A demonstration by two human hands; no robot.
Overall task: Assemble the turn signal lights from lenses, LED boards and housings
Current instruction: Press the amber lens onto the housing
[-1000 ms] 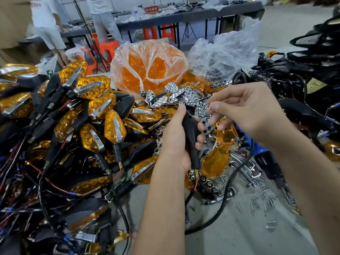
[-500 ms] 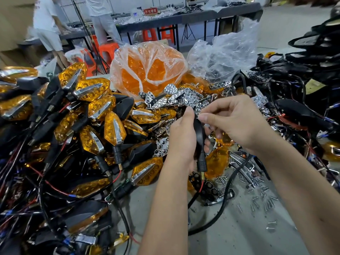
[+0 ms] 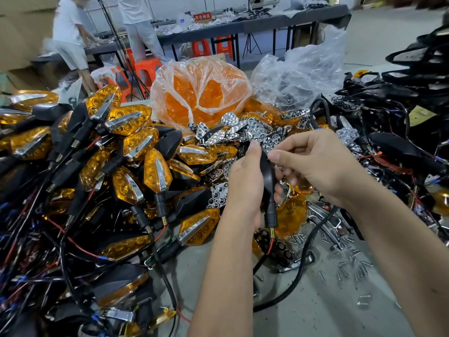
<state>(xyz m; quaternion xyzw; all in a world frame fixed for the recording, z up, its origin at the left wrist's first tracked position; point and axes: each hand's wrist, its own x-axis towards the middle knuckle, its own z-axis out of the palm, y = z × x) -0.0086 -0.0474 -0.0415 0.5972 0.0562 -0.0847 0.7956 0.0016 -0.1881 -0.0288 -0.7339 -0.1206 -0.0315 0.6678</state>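
Gripping one black housing [image 3: 266, 176] upright in the left hand [image 3: 245, 188], thumb up along its rear edge and fingers curled round the far side, stalk and red lead hanging below the grip; held so, probably, to keep the open face turned toward the other hand. Left of that grip, heaped on the tabletop [image 3: 315, 310]: finished lights [image 3: 155, 175], amber lens up and wires trailing, too many and too tangled to count, apparently set aside as done. Beyond the grip, two plastic bags: one bag of amber lenses [image 3: 201, 93], one clear bag [image 3: 301, 74] whose contents cannot be made out. Between bags and grip, a spill of chrome reflectors [image 3: 252, 132], uncountable, lying within easy reach.

Closing at the housing's upper tip, just right of the left grip, the right hand [image 3: 323, 164]: thumb and forefinger pinched nearly together, other fingers curled. Cannot tell what that pinch has hold of, if anything; too small and partly hidden. Judged as seating or adjusting a small part in the housing. Below and right of that grip, loose amber lenses [image 3: 290, 215] and scattered screws [image 3: 349, 261], many, plus one black cable [image 3: 301, 271] looping across the tabletop. Farther right, a dark tangle of housings and wiring, uncounted.
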